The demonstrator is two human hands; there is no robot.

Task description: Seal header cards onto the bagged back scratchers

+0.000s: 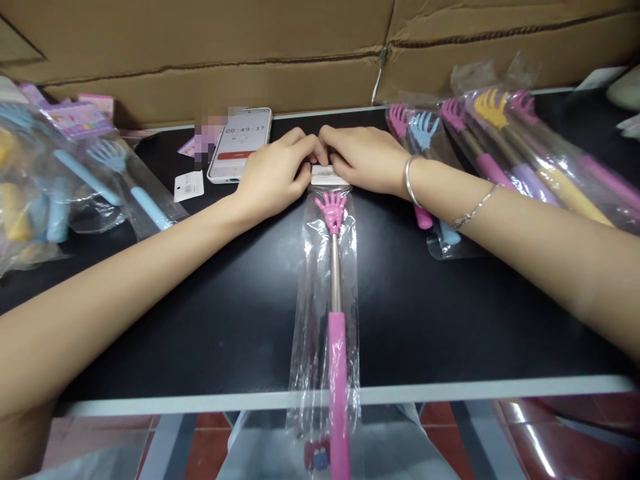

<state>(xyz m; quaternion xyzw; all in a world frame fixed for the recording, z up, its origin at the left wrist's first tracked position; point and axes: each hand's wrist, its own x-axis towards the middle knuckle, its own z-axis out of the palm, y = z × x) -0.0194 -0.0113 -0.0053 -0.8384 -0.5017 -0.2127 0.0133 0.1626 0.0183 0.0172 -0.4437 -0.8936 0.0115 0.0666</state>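
Note:
A pink back scratcher with a hand-shaped head lies in a clear plastic sleeve down the middle of the black table, its handle hanging over the near edge. A white label card sits at the sleeve's top end. My left hand and my right hand meet there, fingers curled and pressed down on the card and the bag's top. My right wrist carries a bangle and a thin chain.
A phone showing a timer lies behind my left hand, a small white tag beside it. Bagged scratchers are piled at the right and at the left. Cardboard boxes wall the back.

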